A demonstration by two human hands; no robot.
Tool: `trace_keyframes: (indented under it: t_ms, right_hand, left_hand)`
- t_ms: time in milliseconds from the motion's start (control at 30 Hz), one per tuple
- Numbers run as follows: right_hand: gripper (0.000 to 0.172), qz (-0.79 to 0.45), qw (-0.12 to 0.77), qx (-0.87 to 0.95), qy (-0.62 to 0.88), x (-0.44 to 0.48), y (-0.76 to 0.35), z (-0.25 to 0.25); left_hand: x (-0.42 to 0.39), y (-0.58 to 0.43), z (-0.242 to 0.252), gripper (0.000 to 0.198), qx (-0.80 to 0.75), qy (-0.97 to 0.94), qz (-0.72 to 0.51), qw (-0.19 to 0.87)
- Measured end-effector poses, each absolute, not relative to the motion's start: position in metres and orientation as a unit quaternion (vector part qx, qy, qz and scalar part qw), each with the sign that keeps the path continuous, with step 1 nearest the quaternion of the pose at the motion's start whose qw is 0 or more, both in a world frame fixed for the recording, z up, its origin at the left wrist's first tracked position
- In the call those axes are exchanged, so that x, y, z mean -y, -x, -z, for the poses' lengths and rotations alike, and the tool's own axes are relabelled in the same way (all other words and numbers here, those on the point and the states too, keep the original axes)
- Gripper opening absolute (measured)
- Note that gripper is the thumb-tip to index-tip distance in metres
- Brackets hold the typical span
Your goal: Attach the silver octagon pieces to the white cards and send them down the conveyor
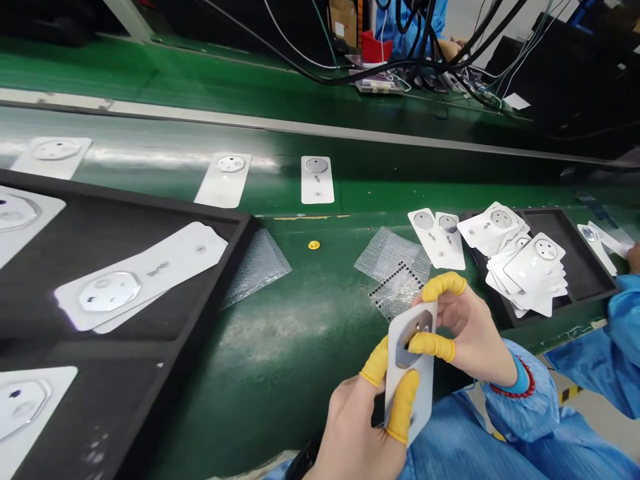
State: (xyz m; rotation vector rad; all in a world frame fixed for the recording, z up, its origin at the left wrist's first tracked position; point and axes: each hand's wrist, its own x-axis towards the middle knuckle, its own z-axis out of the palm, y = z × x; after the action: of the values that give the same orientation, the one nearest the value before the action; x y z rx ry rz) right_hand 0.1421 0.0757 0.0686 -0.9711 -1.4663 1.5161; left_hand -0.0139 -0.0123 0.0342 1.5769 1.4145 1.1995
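Observation:
My left hand (363,417) pinches the lower part of a white phone back cover (423,393) between thumb and fingers. The cover stands tilted, its rounded grey camera plate facing the right thumb. On that plate presses the thumb of my right hand (475,333), while a finger lies along the top edge. Yellow finger cots sheathe fingertips of both hands. Just beyond the cover lies a clear sheet edged with small black dots (400,287), on bubble wrap (383,247). Two similar covers (440,243) rest past my right hand.
At the right, a black tray (550,220) bears a fanned pile of white covers (535,273). A larger black tray (200,347) with covers fills the left. Several covers (317,183) lie along the green bench's far side. Another person's hand (634,258) shows at the right edge.

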Motion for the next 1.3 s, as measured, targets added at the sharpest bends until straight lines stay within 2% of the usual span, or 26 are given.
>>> trace_keyframes:
  t_ms: [100,367,533,633,900,1133,1300]
  right_hand:
    - [0.04,-0.607,0.385,0.575,0.391,-0.075,-0.143,-0.073]
    - [0.032,-0.639,0.356,0.555,0.397,-0.076,-0.139,-0.083]
    - [0.035,-0.66,0.349,0.531,0.401,-0.076,-0.14,-0.079]
    - [0.033,-0.656,0.348,0.534,0.403,-0.078,-0.141,-0.075]
    - [0.037,-0.682,0.339,0.503,0.408,-0.076,-0.14,-0.077]
    - [0.031,-0.641,0.309,0.559,0.425,-0.074,-0.141,-0.085]
    - [0.023,-0.633,0.302,0.574,0.423,-0.073,-0.139,-0.087]
  left_hand:
    - [0.02,0.018,-0.027,0.011,-0.57,-0.577,-0.44,0.386]
    - [0.02,0.015,-0.032,0.009,-0.567,-0.513,-0.449,0.462]
    - [0.006,0.016,-0.052,0.031,-0.486,-0.43,-0.46,0.606]
    - [-0.004,0.019,-0.059,0.029,-0.43,-0.389,-0.466,0.668]
    - [-0.013,0.016,-0.055,0.018,-0.434,-0.382,-0.482,0.658]
    - [-0.003,0.017,-0.049,0.01,-0.505,-0.543,-0.493,0.456]
    - [-0.002,0.016,-0.052,0.014,-0.5,-0.535,-0.5,0.462]
